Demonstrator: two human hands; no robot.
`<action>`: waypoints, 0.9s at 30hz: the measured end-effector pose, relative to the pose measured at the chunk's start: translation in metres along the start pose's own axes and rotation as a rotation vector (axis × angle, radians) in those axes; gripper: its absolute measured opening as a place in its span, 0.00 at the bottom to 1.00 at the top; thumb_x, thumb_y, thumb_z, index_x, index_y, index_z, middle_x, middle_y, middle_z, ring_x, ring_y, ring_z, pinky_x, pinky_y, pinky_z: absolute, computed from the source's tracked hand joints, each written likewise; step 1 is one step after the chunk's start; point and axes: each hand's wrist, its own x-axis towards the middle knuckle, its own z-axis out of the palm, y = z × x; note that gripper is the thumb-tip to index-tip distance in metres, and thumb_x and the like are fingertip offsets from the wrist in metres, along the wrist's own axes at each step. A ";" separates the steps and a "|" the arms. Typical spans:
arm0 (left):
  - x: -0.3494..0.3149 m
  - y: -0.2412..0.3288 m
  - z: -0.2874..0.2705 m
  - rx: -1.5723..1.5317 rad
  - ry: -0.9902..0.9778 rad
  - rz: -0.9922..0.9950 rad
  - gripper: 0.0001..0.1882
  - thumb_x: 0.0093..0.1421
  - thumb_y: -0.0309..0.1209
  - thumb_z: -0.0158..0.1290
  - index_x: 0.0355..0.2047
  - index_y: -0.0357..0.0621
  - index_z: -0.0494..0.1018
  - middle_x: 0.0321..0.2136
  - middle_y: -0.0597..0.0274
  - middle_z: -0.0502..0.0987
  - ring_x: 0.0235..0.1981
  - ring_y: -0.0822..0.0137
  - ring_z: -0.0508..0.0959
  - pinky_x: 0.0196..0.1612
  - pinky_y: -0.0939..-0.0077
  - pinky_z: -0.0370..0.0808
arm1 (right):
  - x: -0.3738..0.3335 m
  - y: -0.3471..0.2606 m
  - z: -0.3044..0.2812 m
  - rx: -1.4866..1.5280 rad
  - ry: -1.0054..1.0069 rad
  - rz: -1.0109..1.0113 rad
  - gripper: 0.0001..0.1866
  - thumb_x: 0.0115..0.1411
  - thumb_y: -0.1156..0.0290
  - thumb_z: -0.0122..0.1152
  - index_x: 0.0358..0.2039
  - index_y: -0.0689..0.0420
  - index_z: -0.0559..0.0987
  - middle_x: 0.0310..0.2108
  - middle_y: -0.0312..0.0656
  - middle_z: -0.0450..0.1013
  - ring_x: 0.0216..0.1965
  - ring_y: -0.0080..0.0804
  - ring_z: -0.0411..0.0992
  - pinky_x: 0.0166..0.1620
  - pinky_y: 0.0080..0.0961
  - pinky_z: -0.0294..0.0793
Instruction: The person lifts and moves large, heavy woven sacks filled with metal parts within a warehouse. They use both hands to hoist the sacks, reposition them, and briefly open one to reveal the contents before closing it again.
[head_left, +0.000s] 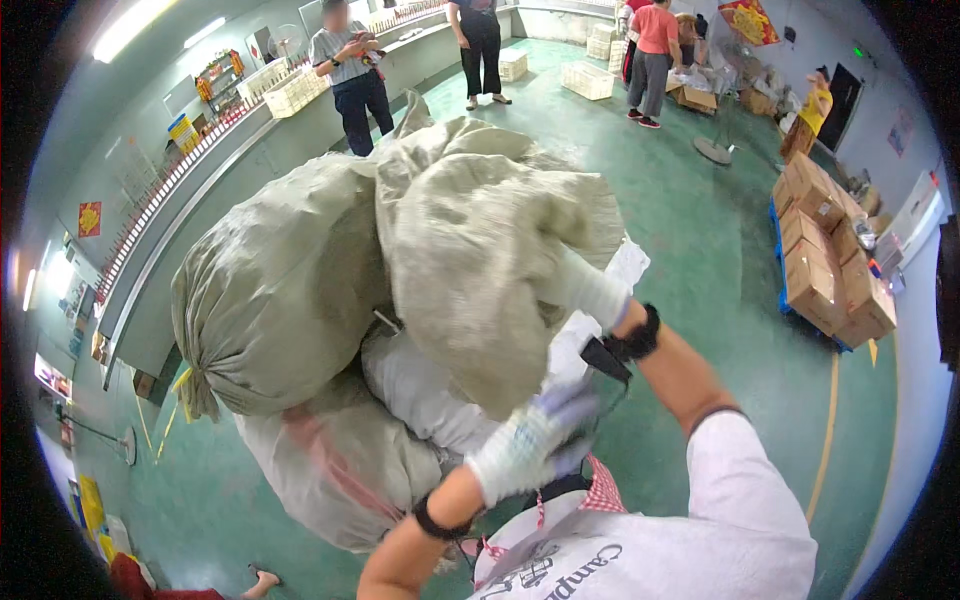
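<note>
A bulging grey-green woven sack (470, 240) lies on top of a pile of sacks in front of me. My right hand (592, 288), in a white knit glove, grips the loose cloth at its right side; the fingertips are sunk in the folds. Below that sack's lower corner is my left hand (525, 447), gloved in white with bluish fingers. Motion smears those fingers, and I cannot tell whether they hold anything. To the left rests a full, tied grey-green sack (280, 270). Under both are a white sack (425, 385) and a pale sack with a red stripe (325, 460).
Stacked cardboard boxes (815, 250) stand on a blue pallet at the right. A long counter (200, 225) runs along the left. Several people are farther off, near white crates (588, 80) and a floor fan (713, 150). Another person's foot (264, 582) shows at lower left.
</note>
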 end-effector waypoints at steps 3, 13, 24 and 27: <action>0.085 -0.031 -0.031 0.387 -0.187 -0.334 0.26 0.63 0.42 0.44 0.57 0.39 0.67 0.54 0.39 0.69 0.57 0.45 0.69 0.61 0.58 0.64 | 0.033 0.029 -0.054 0.406 -0.122 0.073 0.20 0.63 0.67 0.54 0.55 0.56 0.72 0.55 0.44 0.69 0.57 0.36 0.66 0.63 0.29 0.61; 0.081 -0.079 -0.192 -0.052 0.173 -0.670 0.19 0.65 0.37 0.48 0.50 0.36 0.73 0.36 0.51 0.80 0.35 0.52 0.79 0.44 0.68 0.76 | 0.076 0.128 -0.054 0.410 -0.330 0.276 0.22 0.68 0.61 0.43 0.59 0.56 0.68 0.58 0.42 0.67 0.58 0.32 0.65 0.63 0.26 0.61; 0.167 -0.210 -0.226 0.555 0.618 -0.523 0.40 0.56 0.47 0.60 0.66 0.55 0.57 0.70 0.45 0.42 0.68 0.42 0.50 0.68 0.61 0.53 | 0.066 0.038 -0.009 0.109 -0.397 -0.098 0.36 0.49 0.61 0.63 0.61 0.48 0.67 0.62 0.58 0.58 0.63 0.54 0.58 0.63 0.48 0.59; 0.198 -0.196 -0.222 0.648 0.617 -0.630 0.36 0.55 0.44 0.59 0.62 0.50 0.63 0.67 0.42 0.50 0.66 0.42 0.56 0.67 0.60 0.56 | 0.038 0.071 -0.016 0.192 -0.409 -0.169 0.37 0.47 0.61 0.65 0.60 0.48 0.68 0.61 0.55 0.60 0.61 0.55 0.60 0.62 0.47 0.60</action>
